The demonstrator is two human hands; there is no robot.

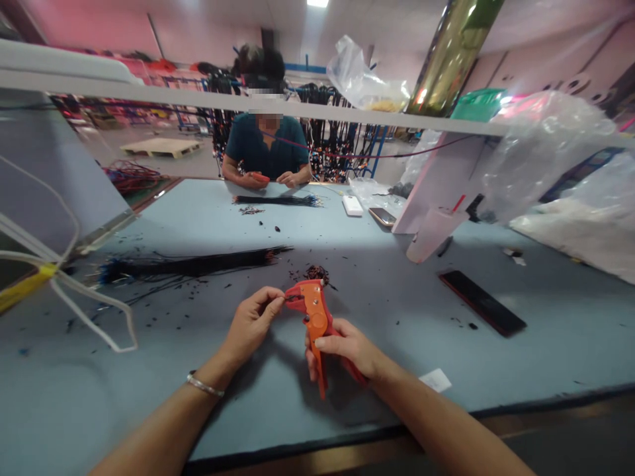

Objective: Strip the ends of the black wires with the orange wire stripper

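My right hand (344, 347) is wrapped round the handles of an orange and red wire stripper (316, 317), its jaws pointing left. Close to those jaws, my left hand (255, 320) pinches a thin black wire (286, 299), whose end reaches into the jaw opening. Most of the wire is hidden by my fingers. Behind the tool lies a small heap of dark insulation scraps (317, 272). A long bundle of black wires (193, 266) stretches across the table to the left, with blue ends at its far left.
Across the table (377, 410) a person (268, 145) holds a red tool beside another wire bundle (278, 200). A black phone (481, 302) and a white cup (429, 235) are on the right. White cables (99, 301) hang at left; a shelf (342, 114) spans overhead.
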